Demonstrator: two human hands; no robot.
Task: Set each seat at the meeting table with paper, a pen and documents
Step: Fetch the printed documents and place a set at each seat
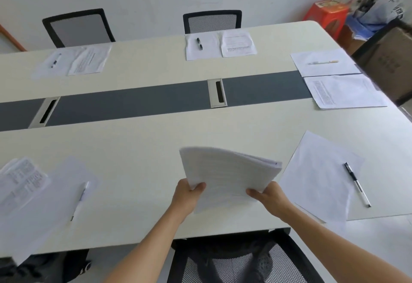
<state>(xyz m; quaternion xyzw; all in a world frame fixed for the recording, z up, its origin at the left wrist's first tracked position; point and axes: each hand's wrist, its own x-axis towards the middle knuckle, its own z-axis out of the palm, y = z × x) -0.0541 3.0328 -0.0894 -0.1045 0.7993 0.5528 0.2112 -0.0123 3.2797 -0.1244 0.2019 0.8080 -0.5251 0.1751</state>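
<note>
A thick stack of printed documents [227, 171] is lifted above the white meeting table [145, 148]. My left hand [187, 195] grips its near left corner and my right hand [269, 198] grips its near right corner. To the right lies a blank sheet [316, 178] with a pen [356, 184] on it. At the near left lie another blank sheet [51, 193], a pen [80, 200] and a printed document [20, 180]. Two far seats hold paper, a pen [199, 43] and a document [238, 44]. The right end holds paper with a pen [323, 62] and a document [343, 92].
A grey strip [145, 102] with two cable hatches runs along the table's middle. Mesh-back chairs stand at the far side [211, 21], at the far left [78, 28] and just below me [234, 260]. A red stool [325, 15] and clutter fill the far right corner.
</note>
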